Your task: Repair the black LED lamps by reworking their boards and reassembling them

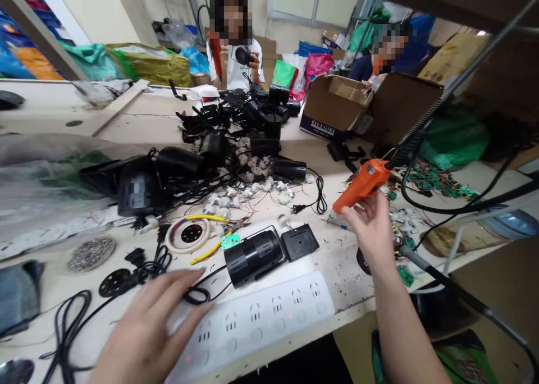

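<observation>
My right hand (373,224) is wrapped around an orange electric screwdriver (362,184), its tip pointing down toward the left and its cord running up to the right. My left hand (147,319) hovers over the near side of the bench, thumb and fingers apart, beside a looped black cable (194,295). Between the hands lies a black cylindrical housing (254,256) on its side, a square black plate (300,242) at its right end. A small green circuit board (230,241) sits behind the housing. In front of it runs a white power strip (256,322).
A pile of black housings and brackets (252,112) fills the back. Small white parts with wires (252,193) are scattered mid-bench. A dish of screws (91,254) stands left, a cardboard box (332,106) back right. A person (236,64) across the bench holds another orange tool.
</observation>
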Demonstrator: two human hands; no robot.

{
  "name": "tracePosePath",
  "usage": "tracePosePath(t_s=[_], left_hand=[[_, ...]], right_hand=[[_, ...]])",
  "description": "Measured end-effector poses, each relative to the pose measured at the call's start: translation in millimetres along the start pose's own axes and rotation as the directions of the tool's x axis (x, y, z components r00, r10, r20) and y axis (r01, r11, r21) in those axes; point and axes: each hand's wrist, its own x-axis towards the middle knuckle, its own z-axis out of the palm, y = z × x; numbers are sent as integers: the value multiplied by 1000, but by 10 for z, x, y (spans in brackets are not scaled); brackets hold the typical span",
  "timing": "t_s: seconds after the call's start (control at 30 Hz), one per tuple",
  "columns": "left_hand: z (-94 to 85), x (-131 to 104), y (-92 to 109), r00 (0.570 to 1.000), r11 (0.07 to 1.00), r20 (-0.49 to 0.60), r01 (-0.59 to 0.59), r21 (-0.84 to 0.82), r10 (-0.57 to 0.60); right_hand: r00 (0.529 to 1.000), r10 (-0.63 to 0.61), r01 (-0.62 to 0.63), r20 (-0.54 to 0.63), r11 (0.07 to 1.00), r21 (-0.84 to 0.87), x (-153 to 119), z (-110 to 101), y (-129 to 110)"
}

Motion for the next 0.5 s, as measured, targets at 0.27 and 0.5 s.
tracePosePath(t_s=[0.27,0.5], left_hand=[[462,624,414,914,999,404,38,7,-37],[418,710,361,873,981,486,120,-155,-30]], right_hand=[[990,-140,136,13,974,180,196,366,-461],[872,-61,-286,485,741,607,-222,442,-843]])
